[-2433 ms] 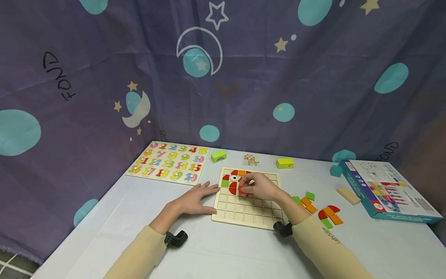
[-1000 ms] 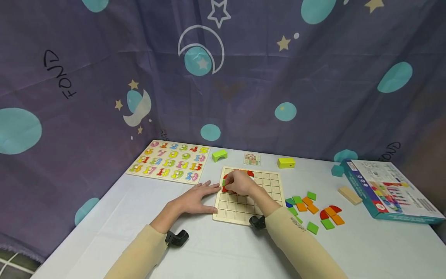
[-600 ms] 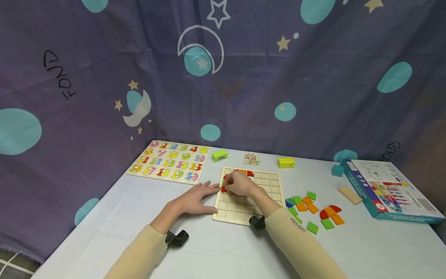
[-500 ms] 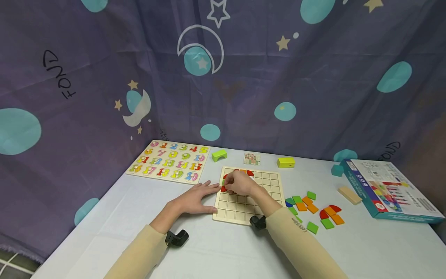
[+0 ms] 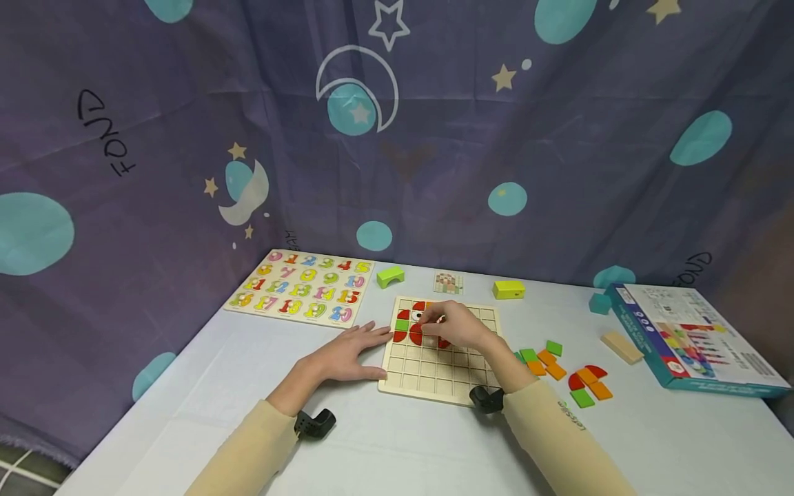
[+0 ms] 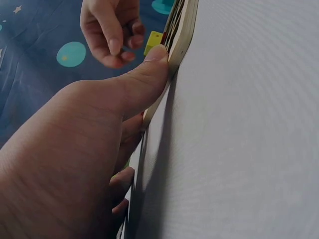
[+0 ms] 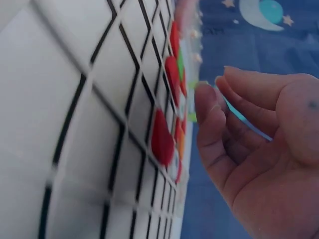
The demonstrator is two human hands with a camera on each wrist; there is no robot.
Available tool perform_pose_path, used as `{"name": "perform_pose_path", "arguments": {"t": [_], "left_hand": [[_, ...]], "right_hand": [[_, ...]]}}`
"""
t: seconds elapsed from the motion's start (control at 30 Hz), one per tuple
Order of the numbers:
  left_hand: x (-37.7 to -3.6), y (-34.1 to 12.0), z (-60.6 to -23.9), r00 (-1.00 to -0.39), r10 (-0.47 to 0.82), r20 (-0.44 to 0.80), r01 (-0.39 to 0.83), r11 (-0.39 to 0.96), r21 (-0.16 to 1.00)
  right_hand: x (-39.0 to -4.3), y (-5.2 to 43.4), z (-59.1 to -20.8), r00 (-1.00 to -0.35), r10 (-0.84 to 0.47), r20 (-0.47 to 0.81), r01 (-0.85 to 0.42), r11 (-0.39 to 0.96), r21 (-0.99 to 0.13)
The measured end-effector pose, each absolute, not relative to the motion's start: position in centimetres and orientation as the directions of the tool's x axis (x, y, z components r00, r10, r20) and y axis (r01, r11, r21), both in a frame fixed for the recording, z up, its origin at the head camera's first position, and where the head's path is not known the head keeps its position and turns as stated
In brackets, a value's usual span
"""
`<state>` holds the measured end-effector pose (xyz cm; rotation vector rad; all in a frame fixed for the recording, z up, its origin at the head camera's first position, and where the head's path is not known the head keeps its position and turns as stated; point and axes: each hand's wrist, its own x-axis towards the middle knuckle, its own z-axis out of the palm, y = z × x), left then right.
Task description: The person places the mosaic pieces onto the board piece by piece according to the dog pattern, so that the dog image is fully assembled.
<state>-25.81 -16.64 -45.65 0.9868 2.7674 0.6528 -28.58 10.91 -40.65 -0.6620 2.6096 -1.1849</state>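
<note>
A wooden grid board [image 5: 428, 382] lies on the table with red quarter-round tiles [image 5: 415, 335], a green square tile [image 5: 402, 325] and a white eye tile [image 5: 418, 316] in its upper left cells. My left hand [image 5: 352, 353] rests at the board's left edge, fingers spread; in the left wrist view its thumb touches the board's rim. Above the tiles hovers my right hand [image 5: 457, 325], covering some of them. In the right wrist view its thumb and loosely bent fingers hold nothing, near a red tile [image 7: 162, 139].
Loose orange tiles [image 5: 600, 390] and green tiles [image 5: 582, 398] lie right of the board. A number puzzle [image 5: 304, 289] is at back left, a picture card [image 5: 448, 283] behind the board. Green arch block [image 5: 390, 277], yellow block [image 5: 508, 289], wooden block [image 5: 622, 347] and box [image 5: 701, 337] stand around.
The right hand carried a red tile to the board's left column, where it now sits, then let go and moved back right. The left hand has stayed at the board's edge.
</note>
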Motion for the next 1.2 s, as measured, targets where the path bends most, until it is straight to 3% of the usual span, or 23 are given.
{"name": "perform_pose_path", "arguments": {"t": [0.2,0.67,1.2], "left_hand": [[-25.9,-16.6,-45.6,-0.768,0.640,0.018,0.589,0.696,0.412],[-25.9,-16.6,-45.7,-0.766,0.643,0.005,0.600,0.712,0.364],[-25.8,-16.7,-45.5,-0.761,0.649,0.017,0.605,0.698,0.383]], "right_hand": [[-27.7,14.5,-39.8,-0.888,-0.458,0.035,-0.320,0.562,-0.763],[-25.1,23.6,-38.2,-0.950,-0.312,-0.022,-0.204,0.672,-0.712],[-22.8,30.7,-39.4,-0.966,-0.245,-0.081,-0.120,0.706,-0.697]]}}
